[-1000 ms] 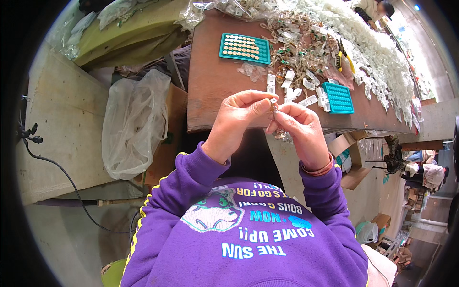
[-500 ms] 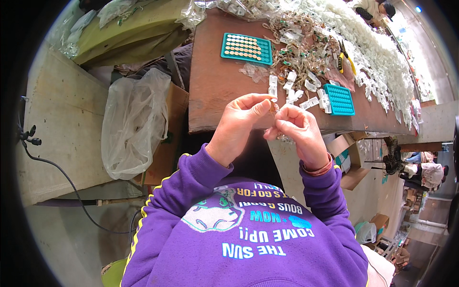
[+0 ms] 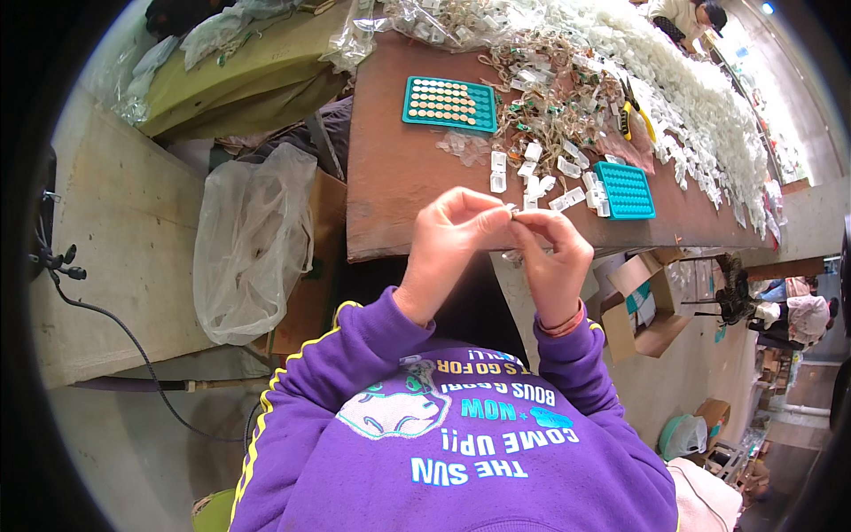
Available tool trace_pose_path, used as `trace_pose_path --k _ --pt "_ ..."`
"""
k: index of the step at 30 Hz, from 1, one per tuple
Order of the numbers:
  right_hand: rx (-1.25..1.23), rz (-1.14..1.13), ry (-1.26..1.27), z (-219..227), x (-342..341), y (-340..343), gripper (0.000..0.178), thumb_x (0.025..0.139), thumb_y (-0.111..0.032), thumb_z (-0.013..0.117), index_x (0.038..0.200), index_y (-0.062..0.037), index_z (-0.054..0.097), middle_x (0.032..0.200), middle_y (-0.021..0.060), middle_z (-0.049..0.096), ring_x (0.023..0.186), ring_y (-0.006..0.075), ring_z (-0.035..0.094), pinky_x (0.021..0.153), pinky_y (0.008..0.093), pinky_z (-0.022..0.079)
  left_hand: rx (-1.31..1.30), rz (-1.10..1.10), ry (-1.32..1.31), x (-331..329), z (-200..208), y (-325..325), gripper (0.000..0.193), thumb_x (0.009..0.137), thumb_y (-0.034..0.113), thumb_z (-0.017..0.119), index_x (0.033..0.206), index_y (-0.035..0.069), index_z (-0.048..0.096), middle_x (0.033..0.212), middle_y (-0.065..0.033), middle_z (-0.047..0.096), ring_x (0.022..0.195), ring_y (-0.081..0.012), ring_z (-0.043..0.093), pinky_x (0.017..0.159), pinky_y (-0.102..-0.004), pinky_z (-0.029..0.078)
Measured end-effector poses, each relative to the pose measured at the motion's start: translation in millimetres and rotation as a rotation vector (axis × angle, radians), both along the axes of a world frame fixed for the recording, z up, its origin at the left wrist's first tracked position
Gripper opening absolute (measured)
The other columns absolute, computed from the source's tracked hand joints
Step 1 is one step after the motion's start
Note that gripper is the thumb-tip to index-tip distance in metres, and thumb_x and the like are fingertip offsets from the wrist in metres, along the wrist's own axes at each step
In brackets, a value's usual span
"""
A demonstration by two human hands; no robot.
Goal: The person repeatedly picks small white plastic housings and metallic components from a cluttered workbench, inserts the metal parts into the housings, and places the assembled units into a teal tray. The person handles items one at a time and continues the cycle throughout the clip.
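Note:
Just off the near edge of the brown table (image 3: 417,191), my left hand (image 3: 450,244) and my right hand (image 3: 554,257) meet fingertip to fingertip. Both are closed in a pinch around a tiny item (image 3: 513,211), pale and partly greenish, mostly hidden by the fingers; its kind cannot be made out. Beyond them several small white plastic cases (image 3: 498,173) lie on the table. A teal tray (image 3: 450,104) with rows of round, coin-like discs is farther back on the left. Another teal tray (image 3: 625,190), its pockets showing no discs, lies to the right, beside more white cases.
A tangle of cords and small parts (image 3: 554,97) covers the table's middle, with yellow-handled pliers (image 3: 635,115) at its right. White pieces (image 3: 674,115) are heaped behind. A clear plastic bag (image 3: 253,239) hangs at left; an open cardboard box (image 3: 651,315) stands at right. Another person (image 3: 687,19) sits far back.
My hands have come closer together, the right one's fingertips rising to meet the left's. The strand-like bit between them half a second ago no longer shows. The view has shifted slightly.

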State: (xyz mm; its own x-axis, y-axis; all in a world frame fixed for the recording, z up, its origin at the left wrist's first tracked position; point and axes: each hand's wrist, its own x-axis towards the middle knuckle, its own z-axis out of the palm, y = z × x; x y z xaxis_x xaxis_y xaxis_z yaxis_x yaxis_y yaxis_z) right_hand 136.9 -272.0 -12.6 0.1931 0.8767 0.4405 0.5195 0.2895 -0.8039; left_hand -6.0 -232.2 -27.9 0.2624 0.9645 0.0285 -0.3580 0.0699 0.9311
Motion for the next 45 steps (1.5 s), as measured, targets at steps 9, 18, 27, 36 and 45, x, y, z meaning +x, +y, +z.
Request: trace_pose_path --k 9,18,27,36,45 --pt "-0.144 0.029 0.527 -0.1 28.0 -6.4 0.011 0.088 -0.001 0.067 0.098 0.0027 0.064 0.085 0.0054 0.068 0.074 0.0102 0.066 0.066 0.0208 0.051 0.717 0.388 1.338 46.5 -17.1 52.4 0.029 0.074 0.029 0.075 0.091 0.012 0.059 0.085 -0.0048 0.062 0.081 -0.0240 0.062 0.074 -0.0397 0.047" --pt "-0.233 0.199 0.730 2.2 33.4 7.2 0.012 0.091 -0.008 0.065 0.099 0.0007 0.064 0.087 0.0047 0.067 0.072 0.0088 0.064 0.065 0.0200 0.049 0.500 0.250 0.833 24.8 -20.8 45.0 0.042 0.076 0.004 0.070 0.116 0.006 0.058 0.087 -0.0082 0.061 0.082 -0.0215 0.065 0.072 -0.0337 0.054" --pt "-0.454 0.524 0.840 14.7 4.7 44.6 0.011 0.093 -0.008 0.061 0.100 0.0002 0.062 0.086 0.0051 0.066 0.075 0.0103 0.064 0.070 0.0221 0.051 0.148 -0.070 0.295 -14.9 -3.1 30.1 0.039 0.087 0.009 0.069 0.120 -0.003 0.054 0.104 -0.0083 0.062 0.094 -0.0149 0.063 0.086 -0.0289 0.052" --pt "-0.505 0.533 0.937 14.4 0.1 50.0 0.013 0.093 -0.013 0.064 0.099 -0.0008 0.064 0.084 0.0030 0.066 0.072 0.0073 0.062 0.066 0.0198 0.049 -0.221 -0.156 -0.258 -31.6 -6.4 27.4 0.021 0.092 0.008 0.063 0.110 -0.002 0.057 0.105 -0.0096 0.064 0.096 -0.0157 0.064 0.091 -0.0328 0.052" --pt "-0.614 0.502 0.974 4.9 -6.5 42.9 0.013 0.096 -0.016 0.059 0.097 -0.0033 0.061 0.077 0.0005 0.061 0.066 0.0074 0.056 0.060 0.0206 0.043 -0.069 -0.039 -0.298 -30.7 -18.1 22.3 0.014 0.090 0.006 0.066 0.102 0.003 0.060 0.099 -0.0048 0.065 0.092 -0.0109 0.062 0.084 -0.0250 0.050"
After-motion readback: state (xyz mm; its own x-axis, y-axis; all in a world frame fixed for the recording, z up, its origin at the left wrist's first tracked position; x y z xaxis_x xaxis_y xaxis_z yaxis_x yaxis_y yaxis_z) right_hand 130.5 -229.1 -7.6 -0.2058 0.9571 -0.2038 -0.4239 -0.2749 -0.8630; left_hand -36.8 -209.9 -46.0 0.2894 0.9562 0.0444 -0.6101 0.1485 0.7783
